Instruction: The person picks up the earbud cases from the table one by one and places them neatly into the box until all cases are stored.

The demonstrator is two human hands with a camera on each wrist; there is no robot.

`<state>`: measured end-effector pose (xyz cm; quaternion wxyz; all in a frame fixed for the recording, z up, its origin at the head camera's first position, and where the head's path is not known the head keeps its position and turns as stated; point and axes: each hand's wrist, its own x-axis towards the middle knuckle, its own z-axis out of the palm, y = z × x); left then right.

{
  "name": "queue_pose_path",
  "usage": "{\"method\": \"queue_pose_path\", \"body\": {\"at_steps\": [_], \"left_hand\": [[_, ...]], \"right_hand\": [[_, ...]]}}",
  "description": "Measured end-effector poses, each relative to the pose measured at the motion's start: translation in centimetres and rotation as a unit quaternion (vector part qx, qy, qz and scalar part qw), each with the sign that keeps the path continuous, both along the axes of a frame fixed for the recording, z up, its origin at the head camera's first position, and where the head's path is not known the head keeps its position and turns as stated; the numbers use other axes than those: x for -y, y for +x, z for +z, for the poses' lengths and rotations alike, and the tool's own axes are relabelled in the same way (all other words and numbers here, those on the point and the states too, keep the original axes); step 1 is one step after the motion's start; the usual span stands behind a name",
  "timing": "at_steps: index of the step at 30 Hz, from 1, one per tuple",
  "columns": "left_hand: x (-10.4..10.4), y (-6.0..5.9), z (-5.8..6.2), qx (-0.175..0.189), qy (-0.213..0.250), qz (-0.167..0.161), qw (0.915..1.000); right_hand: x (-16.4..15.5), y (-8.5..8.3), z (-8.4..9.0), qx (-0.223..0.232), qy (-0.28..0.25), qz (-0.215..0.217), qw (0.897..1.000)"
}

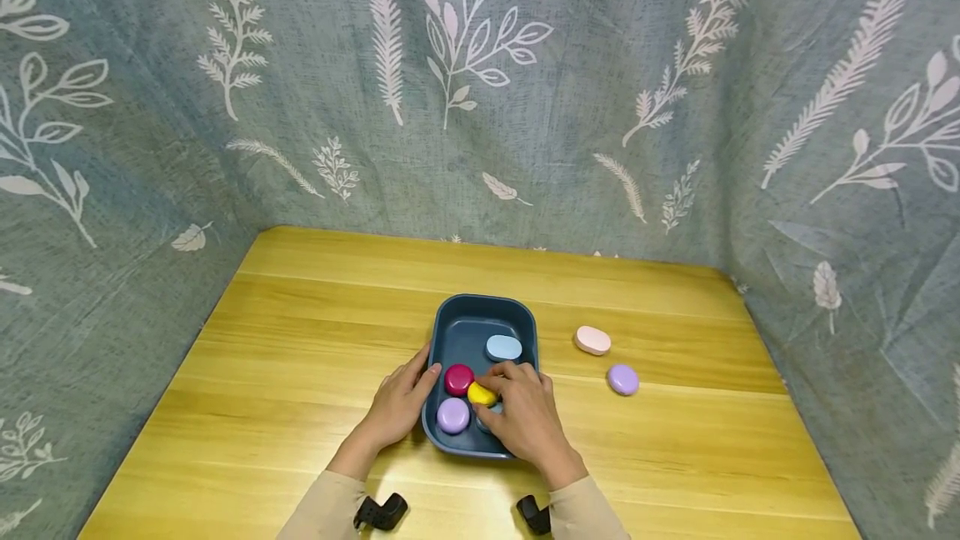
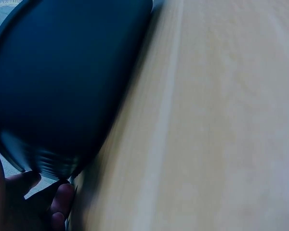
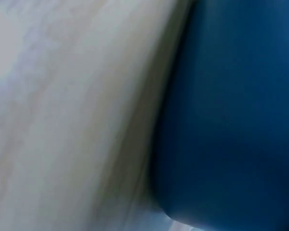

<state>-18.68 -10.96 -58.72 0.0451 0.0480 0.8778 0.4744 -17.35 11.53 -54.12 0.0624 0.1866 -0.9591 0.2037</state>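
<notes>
mid-table, dark blue tray (image 1: pixel 525 319), rounded corners, holds light blue (image 1: pixel 503 347), magenta (image 1: pixel 458 378), lilac (image 1: pixel 453 415) pebbles. right hand (image 1: pixel 525 419) fingers curled, pinching glossy yellow pebble (image 1: pixel 481 394) inside tray. left hand (image 1: pixel 401 407) flat-fingered against tray's left wall.

Blur and covering hands around the dark blue tray (image 1: pixel 480 317)

The right hand (image 1: pixel 525 415) is hiding the tray's near right corner and part of a bluish piece there; both wrist views are showing the tray's wall only as blur, and the left hand (image 2: pixel 24 202) is being cut off at the frame's corner.
</notes>
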Motion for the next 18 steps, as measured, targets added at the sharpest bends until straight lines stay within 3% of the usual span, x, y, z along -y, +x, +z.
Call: {"method": "queue_pose_path", "body": {"at_steps": [18], "left_hand": [[-0.06, -0.2, -0.21, -0.001, -0.003, -0.002, 1.0]], "right_hand": [[0.21, -0.11, -0.53, -0.009, 0.036, -0.014, 0.999]]}}
